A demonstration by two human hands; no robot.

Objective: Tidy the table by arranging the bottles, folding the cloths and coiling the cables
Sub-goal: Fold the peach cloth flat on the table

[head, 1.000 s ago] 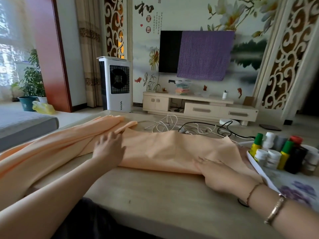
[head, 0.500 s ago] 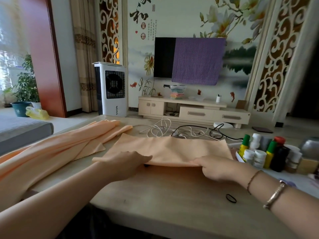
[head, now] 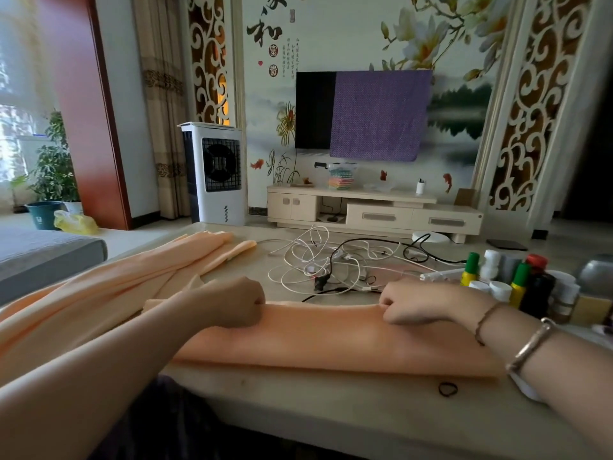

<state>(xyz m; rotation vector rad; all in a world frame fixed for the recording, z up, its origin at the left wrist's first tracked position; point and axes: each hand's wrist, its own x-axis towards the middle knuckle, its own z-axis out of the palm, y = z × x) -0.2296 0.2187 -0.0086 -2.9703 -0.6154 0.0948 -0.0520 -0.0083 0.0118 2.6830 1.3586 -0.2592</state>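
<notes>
A peach cloth point(head: 325, 340) lies folded into a long band across the near part of the table point(head: 298, 403). My left hand point(head: 232, 302) grips its far edge at the left, fingers curled. My right hand point(head: 414, 302) grips the same far edge at the right. More peach cloth point(head: 126, 273) trails off the table to the left. Behind the hands lies a tangle of white and black cables point(head: 328, 263). A group of bottles point(head: 517, 283) with green, white and red caps stands at the right.
A black hair tie point(head: 447, 390) lies near the table's front edge at the right. A grey sofa point(head: 43, 254) stands to the left. A white fan unit point(head: 215, 174) and a TV cabinet point(head: 374, 210) are beyond the table.
The cloth was pulled toward me and folded over into a narrower band. Both hands went from lying flat on it to gripping its far edge. The cables behind are now uncovered.
</notes>
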